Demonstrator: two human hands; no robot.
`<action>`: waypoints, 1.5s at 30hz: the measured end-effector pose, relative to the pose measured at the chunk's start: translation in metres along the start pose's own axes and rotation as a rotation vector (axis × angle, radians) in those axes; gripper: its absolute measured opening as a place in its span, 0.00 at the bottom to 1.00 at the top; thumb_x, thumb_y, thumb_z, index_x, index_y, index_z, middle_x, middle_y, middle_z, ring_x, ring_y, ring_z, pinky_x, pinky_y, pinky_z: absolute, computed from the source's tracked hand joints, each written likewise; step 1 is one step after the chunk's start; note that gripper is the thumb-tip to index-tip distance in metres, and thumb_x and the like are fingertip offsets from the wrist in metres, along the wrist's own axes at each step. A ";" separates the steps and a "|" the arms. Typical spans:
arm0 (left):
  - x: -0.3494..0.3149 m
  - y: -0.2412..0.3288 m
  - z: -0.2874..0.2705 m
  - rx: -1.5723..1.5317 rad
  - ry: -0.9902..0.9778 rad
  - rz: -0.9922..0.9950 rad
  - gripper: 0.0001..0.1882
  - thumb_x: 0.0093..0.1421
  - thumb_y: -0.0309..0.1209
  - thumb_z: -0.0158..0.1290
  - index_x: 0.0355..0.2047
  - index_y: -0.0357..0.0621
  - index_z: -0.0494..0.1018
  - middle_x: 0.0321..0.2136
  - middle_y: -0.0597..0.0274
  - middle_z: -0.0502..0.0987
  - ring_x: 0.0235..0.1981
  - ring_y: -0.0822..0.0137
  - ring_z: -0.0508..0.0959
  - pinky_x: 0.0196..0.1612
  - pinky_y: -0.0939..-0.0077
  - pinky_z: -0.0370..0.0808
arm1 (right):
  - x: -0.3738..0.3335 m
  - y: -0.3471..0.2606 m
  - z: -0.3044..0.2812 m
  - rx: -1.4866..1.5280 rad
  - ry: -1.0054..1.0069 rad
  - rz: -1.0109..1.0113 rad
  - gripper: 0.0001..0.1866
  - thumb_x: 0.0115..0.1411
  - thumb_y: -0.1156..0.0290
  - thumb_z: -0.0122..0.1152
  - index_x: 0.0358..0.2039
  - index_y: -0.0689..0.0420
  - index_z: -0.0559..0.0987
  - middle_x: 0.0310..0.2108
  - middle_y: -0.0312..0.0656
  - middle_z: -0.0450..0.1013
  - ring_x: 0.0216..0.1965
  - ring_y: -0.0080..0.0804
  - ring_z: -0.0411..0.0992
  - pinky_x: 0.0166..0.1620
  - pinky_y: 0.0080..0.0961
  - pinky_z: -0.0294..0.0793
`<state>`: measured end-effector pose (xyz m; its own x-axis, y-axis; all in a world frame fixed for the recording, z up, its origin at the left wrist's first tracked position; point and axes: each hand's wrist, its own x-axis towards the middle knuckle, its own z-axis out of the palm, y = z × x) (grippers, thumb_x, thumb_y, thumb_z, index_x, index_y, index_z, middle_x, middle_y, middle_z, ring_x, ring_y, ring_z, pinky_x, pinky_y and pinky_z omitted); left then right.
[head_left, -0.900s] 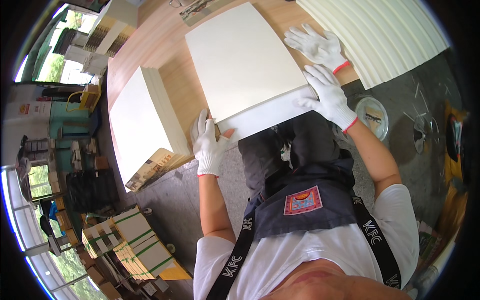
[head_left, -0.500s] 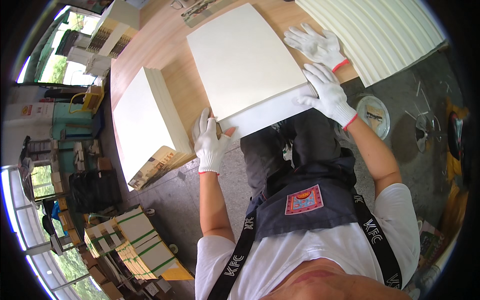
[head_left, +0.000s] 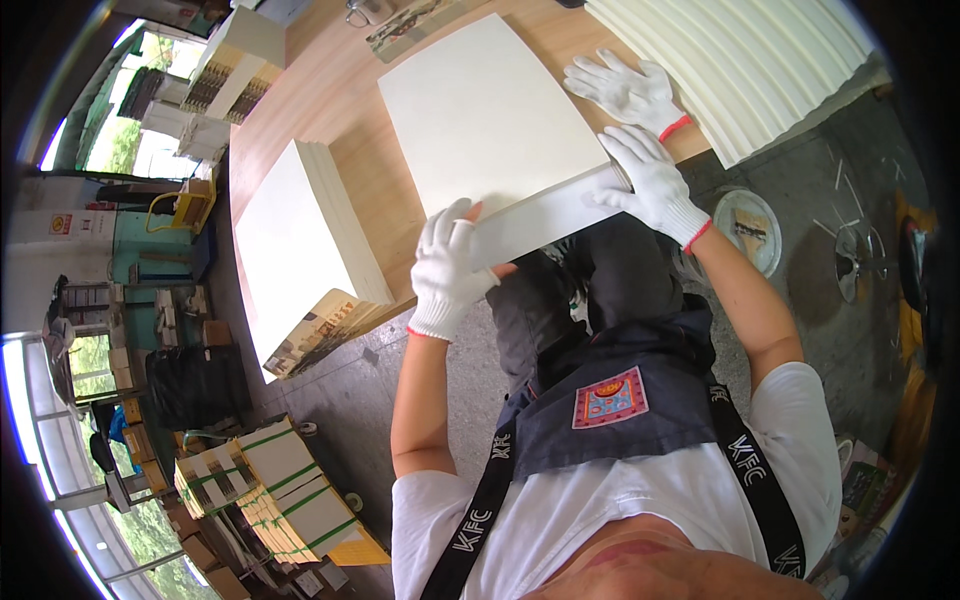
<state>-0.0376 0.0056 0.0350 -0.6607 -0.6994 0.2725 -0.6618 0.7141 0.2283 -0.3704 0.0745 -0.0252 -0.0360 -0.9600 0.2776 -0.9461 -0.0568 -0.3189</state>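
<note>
Stack: thick square cream paper stack [head_left: 485, 120] on the wooden worktop [head_left: 330, 90], near edge overhanging.
Left hand [head_left: 450, 265]: white-gloved — grip curled closed on the stack's near-left corner.
Right hand [head_left: 650, 180]: white-gloved — fingers spread flat, pressing the stack's near-right corner.

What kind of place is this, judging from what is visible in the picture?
Probably a print or paper-finishing workshop. The gloved left hand and right hand square a stack of cream sheets on a wooden table; strapped paper bundles stand on the concrete floor.
</note>
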 end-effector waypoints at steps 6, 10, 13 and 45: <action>0.011 0.006 -0.006 0.003 -0.070 -0.066 0.45 0.33 0.42 0.75 0.54 0.50 0.72 0.53 0.60 0.74 0.50 0.52 0.75 0.52 0.58 0.75 | 0.006 -0.001 -0.025 0.331 0.025 -0.005 0.36 0.62 0.45 0.59 0.62 0.57 0.69 0.64 0.47 0.64 0.66 0.45 0.60 0.68 0.39 0.58; 0.017 0.009 -0.013 0.079 -0.138 -0.019 0.38 0.40 0.40 0.72 0.53 0.51 0.72 0.54 0.59 0.73 0.47 0.53 0.78 0.47 0.60 0.78 | 0.031 -0.024 -0.048 0.409 -0.040 -0.101 0.26 0.65 0.48 0.56 0.51 0.56 0.78 0.53 0.47 0.73 0.57 0.44 0.69 0.61 0.40 0.65; 0.018 0.023 -0.013 0.265 -0.142 0.055 0.29 0.47 0.38 0.67 0.51 0.52 0.74 0.53 0.58 0.75 0.41 0.53 0.81 0.40 0.62 0.80 | 0.062 -0.028 -0.040 0.190 -0.197 -0.233 0.27 0.66 0.45 0.51 0.40 0.58 0.82 0.39 0.49 0.77 0.46 0.46 0.74 0.52 0.40 0.69; 0.154 -0.028 -0.018 0.234 -0.765 0.150 0.57 0.42 0.44 0.71 0.70 0.76 0.52 0.56 0.64 0.69 0.48 0.54 0.78 0.48 0.62 0.78 | 0.092 -0.006 -0.008 0.492 -0.278 -0.137 0.14 0.56 0.56 0.68 0.29 0.54 0.80 0.31 0.38 0.78 0.35 0.34 0.75 0.39 0.31 0.72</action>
<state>-0.1148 -0.1215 0.0877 -0.7516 -0.4838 -0.4483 -0.5478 0.8364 0.0158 -0.3707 -0.0109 0.0095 0.2248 -0.9672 0.1184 -0.6730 -0.2420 -0.6990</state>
